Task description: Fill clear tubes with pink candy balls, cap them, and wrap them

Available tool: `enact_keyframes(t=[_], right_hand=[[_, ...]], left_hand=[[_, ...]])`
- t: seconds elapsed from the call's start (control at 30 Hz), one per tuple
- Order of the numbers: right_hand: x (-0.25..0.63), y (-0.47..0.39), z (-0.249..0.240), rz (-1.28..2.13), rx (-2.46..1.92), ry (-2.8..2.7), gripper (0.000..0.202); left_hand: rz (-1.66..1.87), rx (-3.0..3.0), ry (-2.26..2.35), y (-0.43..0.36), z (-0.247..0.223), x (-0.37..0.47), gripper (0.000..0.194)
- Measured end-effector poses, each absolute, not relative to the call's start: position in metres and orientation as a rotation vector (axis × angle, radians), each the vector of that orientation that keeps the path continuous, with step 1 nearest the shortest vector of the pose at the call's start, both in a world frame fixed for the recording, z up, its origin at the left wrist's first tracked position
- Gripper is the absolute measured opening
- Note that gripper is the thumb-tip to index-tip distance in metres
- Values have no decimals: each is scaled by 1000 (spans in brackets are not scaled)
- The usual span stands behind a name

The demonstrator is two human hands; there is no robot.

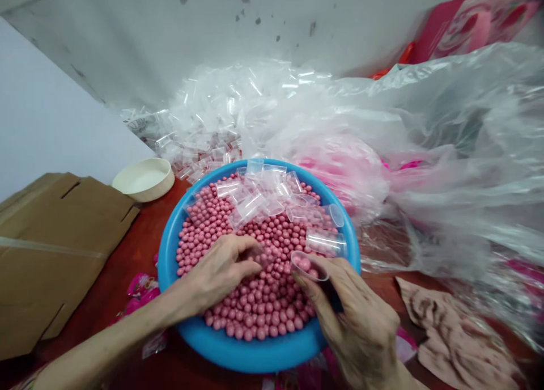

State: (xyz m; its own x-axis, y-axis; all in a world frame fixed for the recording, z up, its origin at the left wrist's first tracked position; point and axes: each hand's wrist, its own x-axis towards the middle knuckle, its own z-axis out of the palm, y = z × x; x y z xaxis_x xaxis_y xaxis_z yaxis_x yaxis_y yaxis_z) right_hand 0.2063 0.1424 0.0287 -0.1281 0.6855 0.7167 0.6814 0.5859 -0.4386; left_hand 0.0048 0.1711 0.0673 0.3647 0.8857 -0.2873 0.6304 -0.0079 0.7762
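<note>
A round blue basin [255, 360] is filled with small pink balls [259, 310]. Over the balls at its left side, my left hand [229, 268] has thumb and fingers curled around a clear plastic cup [264, 258], partly hidden by the fingers. At the basin's right side, my right hand [357, 310] grips another clear cup [313, 265] with pink balls inside, its oval mouth tilted toward the left. More clear cups [250, 206] lie jumbled on the balls at the back of the basin, and one [326, 242] rests near the right rim.
Loose clear cups [212, 106] are heaped behind the basin. Plastic bags [425, 129] spread across the right. A white round dish [144, 180] and a cardboard box [59, 248] stand left; a crumpled cloth [459, 339] lies front right. Pink wrapped packets [142, 291] sit beside the basin.
</note>
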Motion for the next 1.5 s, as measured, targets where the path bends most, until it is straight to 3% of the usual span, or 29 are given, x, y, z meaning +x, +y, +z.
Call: enact_keyframes(t=[0.23, 0.43, 0.8, 1.23, 1.5], right_hand=[[206, 141, 29, -29, -1087, -1820, 16], [205, 142, 29, -35, -1123, -1817, 14], [204, 143, 31, -68, -1085, -1817, 11], [204, 144, 30, -150, -1066, -1861, 10], [204, 143, 26, -171, -1087, -1872, 13]], left_hand=[[443, 2056, 1130, 165, 41, 14, 20], [440, 1641, 1243, 187, 57, 20, 9], [718, 1026, 1177, 158, 82, 19, 13], [1059, 1126, 1287, 146, 86, 2, 13], [1244, 1083, 1408, 148, 81, -4, 27]])
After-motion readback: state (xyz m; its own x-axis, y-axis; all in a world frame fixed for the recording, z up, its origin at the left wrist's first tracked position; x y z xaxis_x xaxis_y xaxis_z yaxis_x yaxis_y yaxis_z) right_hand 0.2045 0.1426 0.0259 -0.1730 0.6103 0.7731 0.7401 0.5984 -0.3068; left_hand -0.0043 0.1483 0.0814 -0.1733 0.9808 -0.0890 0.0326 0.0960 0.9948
